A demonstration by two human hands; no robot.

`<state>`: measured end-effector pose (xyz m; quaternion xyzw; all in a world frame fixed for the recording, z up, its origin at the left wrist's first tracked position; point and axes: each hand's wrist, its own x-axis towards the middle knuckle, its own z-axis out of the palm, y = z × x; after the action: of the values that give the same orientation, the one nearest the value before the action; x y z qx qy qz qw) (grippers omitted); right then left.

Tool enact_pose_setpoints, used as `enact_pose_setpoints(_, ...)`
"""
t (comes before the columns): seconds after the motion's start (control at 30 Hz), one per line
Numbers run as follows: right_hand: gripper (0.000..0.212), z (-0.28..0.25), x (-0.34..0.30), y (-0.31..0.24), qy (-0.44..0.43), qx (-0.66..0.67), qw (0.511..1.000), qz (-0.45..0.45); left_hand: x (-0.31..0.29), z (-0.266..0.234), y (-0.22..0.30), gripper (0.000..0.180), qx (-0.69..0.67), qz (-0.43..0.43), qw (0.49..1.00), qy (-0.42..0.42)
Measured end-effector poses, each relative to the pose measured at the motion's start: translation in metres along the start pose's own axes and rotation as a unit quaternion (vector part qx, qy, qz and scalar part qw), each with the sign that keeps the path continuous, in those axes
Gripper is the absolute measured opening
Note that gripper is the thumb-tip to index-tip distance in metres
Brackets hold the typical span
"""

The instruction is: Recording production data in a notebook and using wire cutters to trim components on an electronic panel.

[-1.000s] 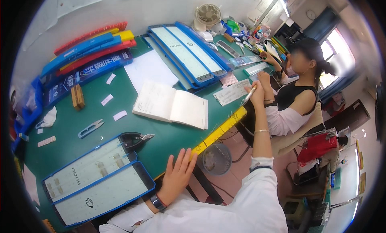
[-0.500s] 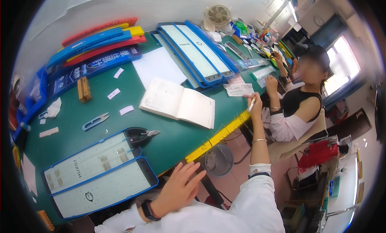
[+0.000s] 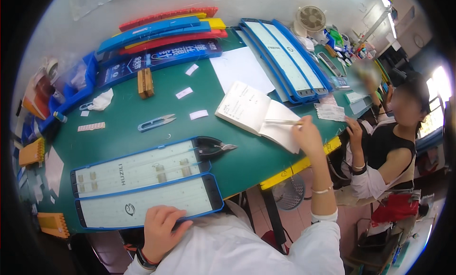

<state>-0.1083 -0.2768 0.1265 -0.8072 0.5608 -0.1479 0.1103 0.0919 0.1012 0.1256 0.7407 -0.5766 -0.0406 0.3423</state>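
Note:
My right hand is closed around a slim pen, over the right page of an open notebook. Handwriting covers part of the notebook's left page. At the near table edge, my left hand rests with fingers stretched out on a blue-framed flat case. The case has two long clear-topped sections, with a few small coiled bits in the far one. Black-handled pliers lie at its right end. Beyond it are blue thread snips and a small bent hook-like piece.
Several flat cases are stacked at the back right, beside white paper. Coloured foam strips and a wooden block lie farther back. A co-worker sits at right, one hand at a paper slip. A waste bin stands below.
My right hand with the pen has moved from beside the paper slip to over the notebook. My left hand has come down onto the case's near edge. The view has shifted left.

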Motion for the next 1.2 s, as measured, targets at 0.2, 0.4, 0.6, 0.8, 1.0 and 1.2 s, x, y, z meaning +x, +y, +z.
enact_pose_setpoints(0.2, 0.034, 0.002, -0.020, -0.038, -0.065, 0.017, 0.995, -0.071, -0.025, 0.015, -0.014, 0.026, 0.009, 0.015, 1.000, 0.026)
enact_pose_setpoints(0.4, 0.049, -0.002, -0.078, -0.096, -0.086, 0.131, 0.919, -0.361, -0.032, 0.001, -0.017, 0.030, -0.067, -0.028, 0.991, -0.111)
enact_pose_setpoints(0.6, 0.062, 0.043, -0.083, -0.110, -0.144, 0.098, 0.892, -0.417, 0.011, -0.024, -0.017, 0.073, 0.070, -0.120, 0.988, -0.064)
enact_pose_setpoints(0.8, 0.068, 0.043, -0.078, -0.134, -0.190, 0.167, 0.868, -0.426, 0.008, -0.017, -0.039, 0.075, 0.162, -0.208, 0.964, -0.025)
enact_pose_setpoints(1.0, 0.065, 0.040, -0.070, -0.140, -0.253, 0.196, 0.864, -0.388, 0.013, -0.012, -0.038, 0.078, 0.192, -0.219, 0.954, -0.075)
enact_pose_setpoints(1.2, 0.060, 0.039, -0.069, -0.136, -0.202, 0.385, 0.849, -0.299, 0.017, -0.015, -0.033, 0.076, 0.199, -0.222, 0.952, -0.075)
